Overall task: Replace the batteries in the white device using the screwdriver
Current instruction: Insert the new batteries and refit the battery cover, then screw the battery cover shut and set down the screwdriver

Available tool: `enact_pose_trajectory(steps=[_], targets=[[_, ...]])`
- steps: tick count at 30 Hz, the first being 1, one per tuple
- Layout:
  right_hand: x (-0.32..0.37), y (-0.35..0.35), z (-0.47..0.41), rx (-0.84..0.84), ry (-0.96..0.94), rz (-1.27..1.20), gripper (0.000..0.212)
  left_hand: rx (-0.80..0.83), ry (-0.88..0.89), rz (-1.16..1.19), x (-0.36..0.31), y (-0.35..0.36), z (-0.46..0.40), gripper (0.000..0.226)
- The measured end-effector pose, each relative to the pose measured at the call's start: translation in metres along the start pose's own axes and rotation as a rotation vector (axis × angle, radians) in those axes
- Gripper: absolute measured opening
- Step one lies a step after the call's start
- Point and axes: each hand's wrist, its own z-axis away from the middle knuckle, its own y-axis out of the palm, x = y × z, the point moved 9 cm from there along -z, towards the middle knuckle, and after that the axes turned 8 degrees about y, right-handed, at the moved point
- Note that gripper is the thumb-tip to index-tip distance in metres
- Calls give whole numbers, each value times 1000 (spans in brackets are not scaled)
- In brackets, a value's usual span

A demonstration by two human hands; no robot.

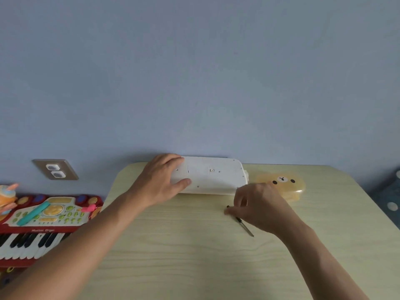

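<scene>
Right hand (257, 204) hides the screwdriver (245, 227) handle, seemingly pinching it.

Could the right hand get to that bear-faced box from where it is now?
Probably yes. The right hand, pinching the screwdriver, sits just in front of the bear-faced box, nothing between them.

Home room, toy keyboard (41, 221), wall socket (55, 169), wooden table (194, 256)
</scene>
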Motion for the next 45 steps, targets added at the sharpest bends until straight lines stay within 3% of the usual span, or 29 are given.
enact_pose_trajectory(steps=[3,6,11,14,17,20,24,45], targets=[[-3,14,11,101,66,11,27,9,-11,4,-1,1,1,86],[-6,19,13,89,92,32,11,11,-18,14,-2,1,1,85],[3,13,9,91,64,109,9,3,-7,10,-3,0,3,82],[19,-14,-5,109,56,-314,8,4,-9,14,-2,1,3,79],[33,-39,-32,22,48,-759,8,8,-22,18,1,3,3,86],[33,-39,-59,-103,69,-925,13,-4,-15,31,1,2,3,87],[29,-19,-79,-172,85,-925,16,-27,0,24,1,1,2,84],[8,6,-84,-186,162,-1074,18,-26,21,8,-1,2,3,81]])
